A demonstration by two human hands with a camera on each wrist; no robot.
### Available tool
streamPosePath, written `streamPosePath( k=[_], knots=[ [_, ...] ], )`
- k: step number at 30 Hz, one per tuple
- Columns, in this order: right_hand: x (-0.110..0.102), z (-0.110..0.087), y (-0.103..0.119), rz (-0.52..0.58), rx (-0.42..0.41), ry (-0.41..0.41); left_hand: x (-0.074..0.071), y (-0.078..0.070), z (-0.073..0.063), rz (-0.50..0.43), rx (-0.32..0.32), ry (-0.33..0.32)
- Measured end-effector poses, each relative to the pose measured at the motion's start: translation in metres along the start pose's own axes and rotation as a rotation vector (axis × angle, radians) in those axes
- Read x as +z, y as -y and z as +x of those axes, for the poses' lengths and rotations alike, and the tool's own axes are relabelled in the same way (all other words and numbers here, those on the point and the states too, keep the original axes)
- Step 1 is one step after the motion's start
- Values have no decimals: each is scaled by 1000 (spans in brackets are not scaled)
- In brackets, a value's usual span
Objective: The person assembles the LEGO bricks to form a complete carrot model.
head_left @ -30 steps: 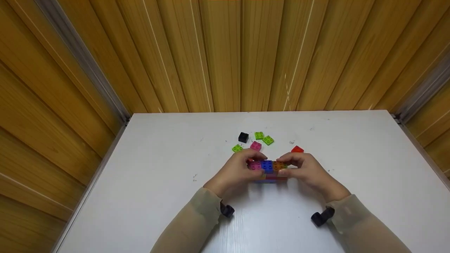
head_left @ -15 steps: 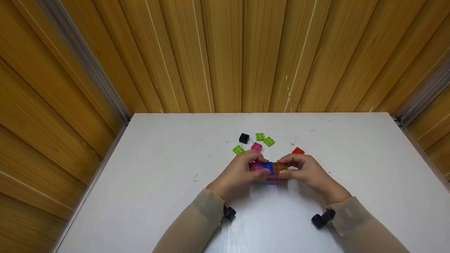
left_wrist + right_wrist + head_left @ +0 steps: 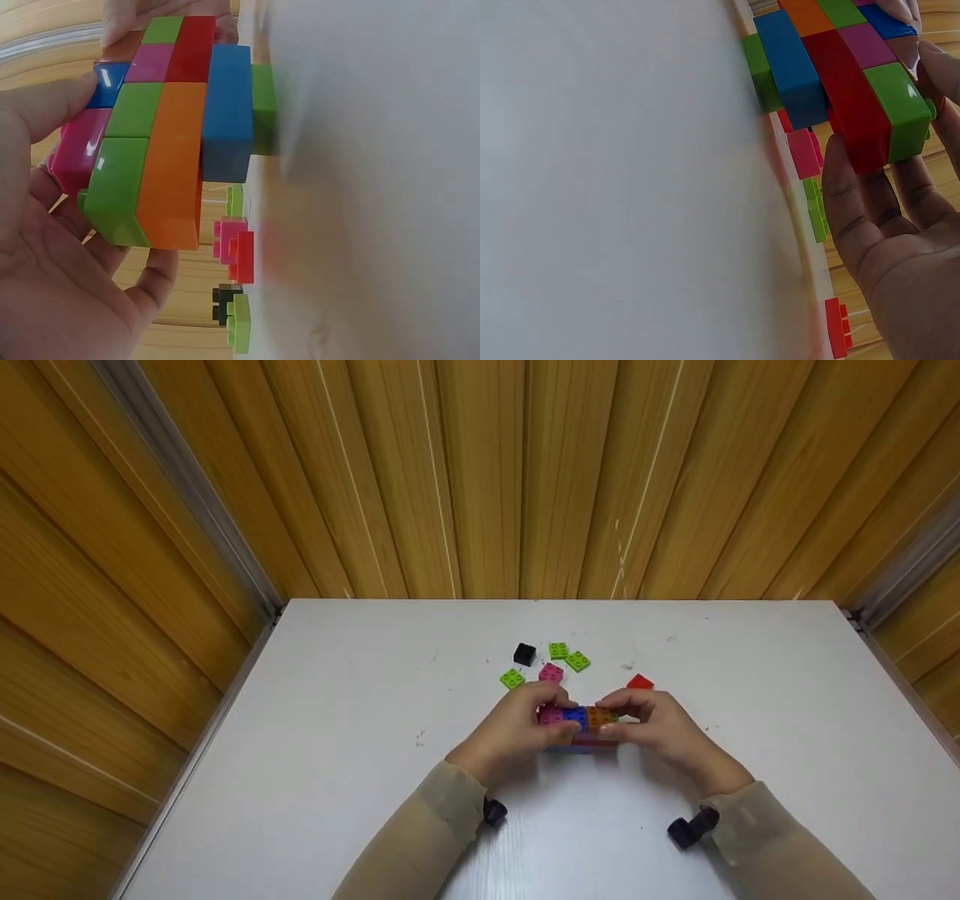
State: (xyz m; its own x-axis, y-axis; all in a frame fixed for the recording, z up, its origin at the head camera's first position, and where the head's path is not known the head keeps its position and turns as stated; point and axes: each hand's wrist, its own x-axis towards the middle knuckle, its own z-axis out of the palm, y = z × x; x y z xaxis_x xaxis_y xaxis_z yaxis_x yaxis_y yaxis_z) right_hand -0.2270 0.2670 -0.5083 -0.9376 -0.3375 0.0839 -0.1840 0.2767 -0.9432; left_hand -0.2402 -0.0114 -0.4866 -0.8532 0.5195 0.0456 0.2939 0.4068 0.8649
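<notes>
A stack of toy building bricks (image 3: pixel 172 150) stands near the middle of the table. Its top row has a pink brick (image 3: pixel 551 715), a blue brick (image 3: pixel 575 717) and an orange-brown brick (image 3: pixel 600 717). Green, pink, orange and red bricks lie below, over a narrower blue brick (image 3: pixel 795 75) and a green brick (image 3: pixel 760 71) at the base. My left hand (image 3: pixel 514 727) grips the left end, thumb on the near side by the blue top brick, fingers behind. At the other end, my right hand (image 3: pixel 660 731) holds the stack between thumb and fingers.
Loose bricks lie behind the hands: a black brick (image 3: pixel 525 654), a pink brick (image 3: pixel 551 672) and several lime green bricks (image 3: pixel 577 661). A red brick (image 3: pixel 640 682) sits behind the right hand. Wood-patterned panels (image 3: pixel 480 472) rise beyond the white table (image 3: pixel 360 675).
My left thumb has slid right along the stack's near side, from the pink top brick to the blue one. Both hands still hold the stack; the view has shifted slightly.
</notes>
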Motion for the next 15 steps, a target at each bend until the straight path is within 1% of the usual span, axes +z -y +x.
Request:
streamPosePath(
  k=[8,12,15],
  knots=[
    [-1,-1,1,-26,29,-16,0,4,0,25,-15,3],
    [-1,0,3,-16,28,-8,-4,5,0,-14,-44,15],
    [0,0,3,-10,18,2,-11,4,1,-93,-72,10]
  ],
)
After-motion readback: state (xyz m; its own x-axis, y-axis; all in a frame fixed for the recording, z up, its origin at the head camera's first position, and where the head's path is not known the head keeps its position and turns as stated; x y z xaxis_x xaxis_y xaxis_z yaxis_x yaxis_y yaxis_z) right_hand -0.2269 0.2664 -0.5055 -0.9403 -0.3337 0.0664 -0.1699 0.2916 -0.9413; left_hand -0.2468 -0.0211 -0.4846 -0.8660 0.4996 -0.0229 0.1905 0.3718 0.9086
